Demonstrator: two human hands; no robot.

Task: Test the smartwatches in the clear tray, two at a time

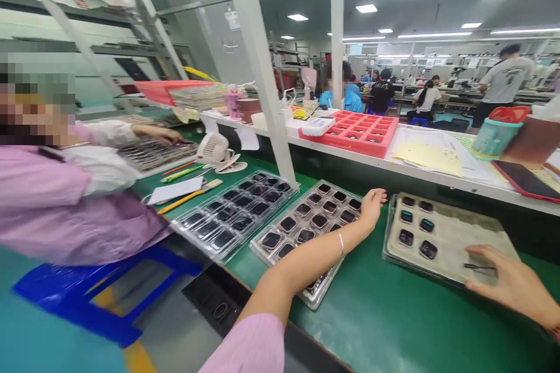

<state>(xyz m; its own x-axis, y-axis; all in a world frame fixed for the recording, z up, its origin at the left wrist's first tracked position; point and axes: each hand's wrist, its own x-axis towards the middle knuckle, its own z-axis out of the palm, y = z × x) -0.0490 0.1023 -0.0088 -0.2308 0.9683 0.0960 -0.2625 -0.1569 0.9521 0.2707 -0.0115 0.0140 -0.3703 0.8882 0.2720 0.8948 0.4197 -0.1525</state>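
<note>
My left hand (373, 205) hovers over the gap between two trays, its fingers loosely apart and nothing visible in them. Under that forearm lies a clear plastic tray (313, 207) with several dark square screens in its pockets. On the right, my right hand (510, 277) curls thumb and fingers around a thin dark piece (479, 267) seen nearly edge-on; its exact kind cannot be made out. That hand is above the front right part of a beige tray (470, 230), which has several dark square screens (406, 237) on its left side.
Another screen-filled clear tray (238, 210) lies left on the green table (371, 315). Beyond it are a small white fan (213, 148) and a yellow-handled brush (188, 197). A co-worker in pink (52, 204) sits left. The raised shelf holds a red compartment box (356, 134) and a phone (527, 179).
</note>
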